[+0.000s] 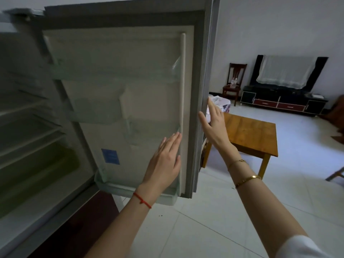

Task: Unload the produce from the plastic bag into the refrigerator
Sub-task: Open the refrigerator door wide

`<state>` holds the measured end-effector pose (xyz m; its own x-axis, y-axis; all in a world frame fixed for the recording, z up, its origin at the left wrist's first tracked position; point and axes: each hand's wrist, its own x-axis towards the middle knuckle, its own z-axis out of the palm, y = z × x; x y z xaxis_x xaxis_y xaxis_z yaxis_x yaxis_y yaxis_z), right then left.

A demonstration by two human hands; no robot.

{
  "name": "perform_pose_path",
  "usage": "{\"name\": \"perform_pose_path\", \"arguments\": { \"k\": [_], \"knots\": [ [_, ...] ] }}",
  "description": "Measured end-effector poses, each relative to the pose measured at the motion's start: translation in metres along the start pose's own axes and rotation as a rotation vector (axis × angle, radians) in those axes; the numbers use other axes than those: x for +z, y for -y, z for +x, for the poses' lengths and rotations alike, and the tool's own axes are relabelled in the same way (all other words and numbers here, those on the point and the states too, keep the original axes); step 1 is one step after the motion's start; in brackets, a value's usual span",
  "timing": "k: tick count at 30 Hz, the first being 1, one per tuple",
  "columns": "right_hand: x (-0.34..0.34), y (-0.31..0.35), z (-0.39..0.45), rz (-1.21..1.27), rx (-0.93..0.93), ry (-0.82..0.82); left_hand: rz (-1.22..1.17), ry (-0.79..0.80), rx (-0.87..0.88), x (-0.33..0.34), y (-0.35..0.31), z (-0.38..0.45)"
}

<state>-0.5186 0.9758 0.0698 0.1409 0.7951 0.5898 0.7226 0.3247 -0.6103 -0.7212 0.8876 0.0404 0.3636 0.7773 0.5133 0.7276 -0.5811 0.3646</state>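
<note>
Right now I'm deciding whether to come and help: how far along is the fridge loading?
The refrigerator door stands open, so access is done. In hand: the left hand lies flat on the door's inner panel and the right hand is open at its outer edge, neither holding produce. A bag shows behind the wooden table. The blurred shelves show no produce.

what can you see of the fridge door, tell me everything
The fridge door stands swung wide open, inner side to the camera. Its liner looks like cream plastic inside a grey gasket frame, with clear shelf bins, seemingly empty, and a blue sticker low down. The outer edge looks like grey metal. The left hand lies flat, fingers straight, on the liner near the edge; the right hand, open, is at the outer edge.
</note>
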Motion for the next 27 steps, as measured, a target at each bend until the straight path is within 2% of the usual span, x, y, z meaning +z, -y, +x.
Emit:
{"name": "perform_pose_path", "arguments": {
  "k": [7,13,27],
  "knots": [
    [0.02,-0.032,0.05,0.125,0.03,0.037,0.057,-0.005,0.081,0.034,0.016,0.054],
    [0.038,-0.059,0.096,0.176,0.037,0.069,0.09,-0.002,0.075,0.058,0.026,0.096],
    [0.076,-0.11,0.195,0.287,-0.048,0.219,0.154,-0.081,-0.09,0.111,0.034,0.181]
  ]
}}
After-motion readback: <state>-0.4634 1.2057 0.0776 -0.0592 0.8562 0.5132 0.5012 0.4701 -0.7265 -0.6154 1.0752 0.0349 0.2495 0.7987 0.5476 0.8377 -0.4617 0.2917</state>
